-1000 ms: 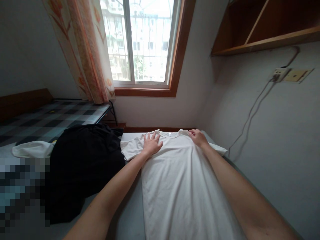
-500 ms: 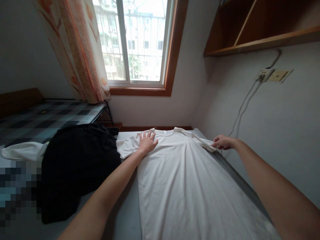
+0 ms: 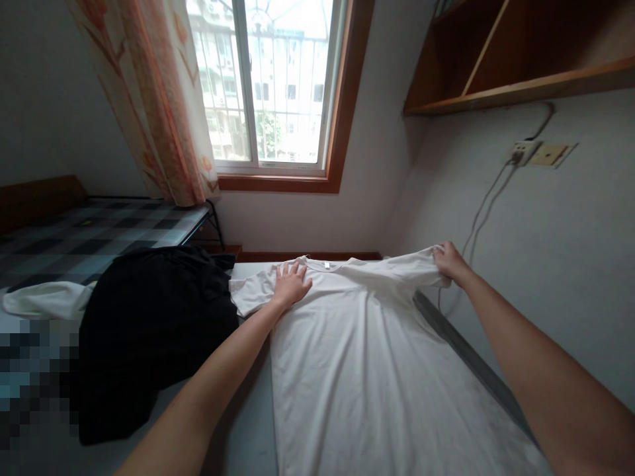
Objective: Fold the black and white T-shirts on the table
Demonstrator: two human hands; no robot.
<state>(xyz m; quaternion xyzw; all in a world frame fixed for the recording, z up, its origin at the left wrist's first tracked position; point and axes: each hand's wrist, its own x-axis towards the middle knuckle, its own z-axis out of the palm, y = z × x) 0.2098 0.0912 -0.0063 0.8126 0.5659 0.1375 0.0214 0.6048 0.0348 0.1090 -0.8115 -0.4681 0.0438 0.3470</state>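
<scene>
A white T-shirt lies spread over a pale table, its collar toward the window. My left hand rests flat near its left shoulder, fingers spread, pressing on the cloth. At the right, my right hand is closed on the edge of the right sleeve, which it holds raised and stretched outward. A small label shows inside the collar. The shirt's lower hem runs out of view at the bottom.
A heap of black cloth lies left of the shirt, with a white cloth beyond it. Further left stands a bed with a checked cover. A wall with a socket and cords borders the right, under a wooden shelf.
My right hand has lifted the right sleeve up and pulled it outward, so the sleeve now stretches out straight. My left hand has stayed at the left shoulder.
</scene>
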